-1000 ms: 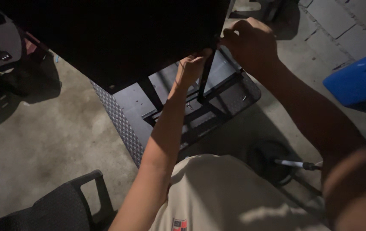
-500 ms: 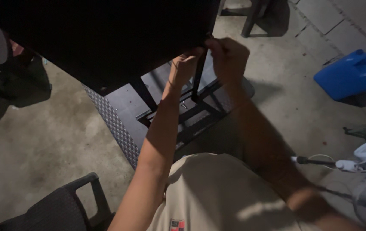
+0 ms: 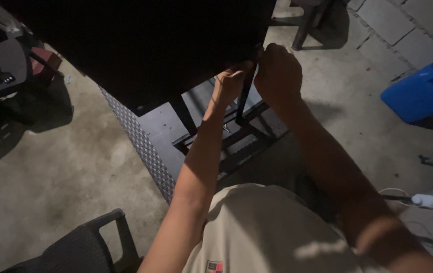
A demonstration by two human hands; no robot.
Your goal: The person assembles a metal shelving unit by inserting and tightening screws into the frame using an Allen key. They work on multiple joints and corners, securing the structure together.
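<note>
Both hands up at panel [image 3: 140, 45] corner: left hand [image 3: 229, 83] pinching under edge, right hand [image 3: 277, 73] closed round leg [image 3: 244, 98] top. Panel looks stiff, heavy; grip leg near joint.

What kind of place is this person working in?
Probably an outdoor yard or open workshop corner. The ground is bare concrete floor with paving slabs beyond. A blue plastic jerrycan sits on it, and both hands work at the corner of a large black panel on a metal frame.
</note>
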